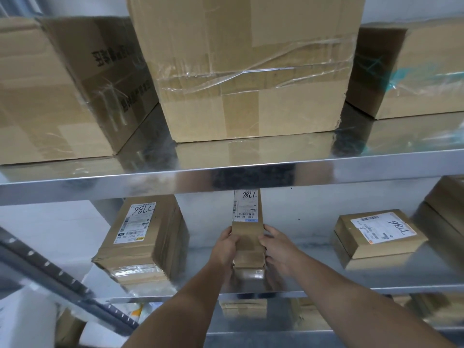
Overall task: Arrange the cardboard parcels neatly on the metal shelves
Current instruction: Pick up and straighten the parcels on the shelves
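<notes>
A narrow cardboard parcel (247, 232) with a white label marked 7786 lies lengthwise on the middle metal shelf (313, 254). My left hand (224, 247) grips its left side and my right hand (276, 247) grips its right side, both near the parcel's front end. To the left stands a wider labelled parcel (143, 242). A flat labelled parcel (376, 234) lies to the right. The upper shelf (226, 172) carries three large cartons, the middle one (251, 66) wrapped in clear tape.
A further brown box (447, 199) sits at the far right of the middle shelf. A grey perforated upright (62, 280) slants across the lower left. Below, the bottom shelf holds more parcels (243, 308). Bare shelf surface shows between the middle-shelf parcels.
</notes>
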`<state>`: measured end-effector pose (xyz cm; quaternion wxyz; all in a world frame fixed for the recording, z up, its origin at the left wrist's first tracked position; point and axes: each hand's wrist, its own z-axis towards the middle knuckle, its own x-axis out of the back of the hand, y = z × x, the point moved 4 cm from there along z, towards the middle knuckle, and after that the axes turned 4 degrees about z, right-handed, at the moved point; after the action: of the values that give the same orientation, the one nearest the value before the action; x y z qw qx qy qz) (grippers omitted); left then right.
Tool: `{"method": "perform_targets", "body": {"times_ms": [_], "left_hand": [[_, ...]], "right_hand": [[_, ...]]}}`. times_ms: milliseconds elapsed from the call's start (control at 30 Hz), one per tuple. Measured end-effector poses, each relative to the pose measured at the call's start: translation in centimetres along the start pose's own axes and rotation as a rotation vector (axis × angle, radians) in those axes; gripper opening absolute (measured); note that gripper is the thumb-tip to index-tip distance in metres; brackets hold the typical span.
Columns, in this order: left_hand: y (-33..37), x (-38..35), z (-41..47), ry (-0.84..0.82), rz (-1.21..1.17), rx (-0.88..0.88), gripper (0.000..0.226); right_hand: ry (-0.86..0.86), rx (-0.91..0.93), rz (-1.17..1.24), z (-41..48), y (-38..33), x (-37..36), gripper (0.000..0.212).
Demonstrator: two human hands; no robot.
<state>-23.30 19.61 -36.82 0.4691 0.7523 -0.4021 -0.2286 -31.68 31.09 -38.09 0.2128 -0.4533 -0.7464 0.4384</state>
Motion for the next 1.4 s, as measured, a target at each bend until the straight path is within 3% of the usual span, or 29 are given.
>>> {"method": "perform_targets", "body": {"times_ms": [467,500,600,733,967,1400], "left_hand": [[0.6,0.5,-0.7,-0.016,0.054,0.057,0.030],[0.9,0.5,-0.7,-0.009,0.061,0.040,0.033],[1.9,1.1,-0.5,0.112,0.069,-0.085,0.045],[4.2,0.9,-0.7,0.231,0.044,-0.253,0.037],[6.8,-4.8,0.0,0.224,0.156,-0.345,0.032],[4.8,-21.0,-1.7,0.213,0.105,-0.154,0.037]], "right_hand": [[0.007,0.047,-0.082,-1.0,-0.1,-1.2,0.032],[0.012,0.044,-0.104,-1.4,-0.1,-1.0,0.031],[0.052,0.038,-0.190,-1.2,0.0,-0.2,0.061],[0.112,0.080,-0.243,-1.3,-1.1,1.2,0.060],[0.176,0.176,-0.331,-1.2,-4.6,6.5,0.053],[0.241,0.240,-0.408,-2.4,-8.9,23.6,0.046]]}}
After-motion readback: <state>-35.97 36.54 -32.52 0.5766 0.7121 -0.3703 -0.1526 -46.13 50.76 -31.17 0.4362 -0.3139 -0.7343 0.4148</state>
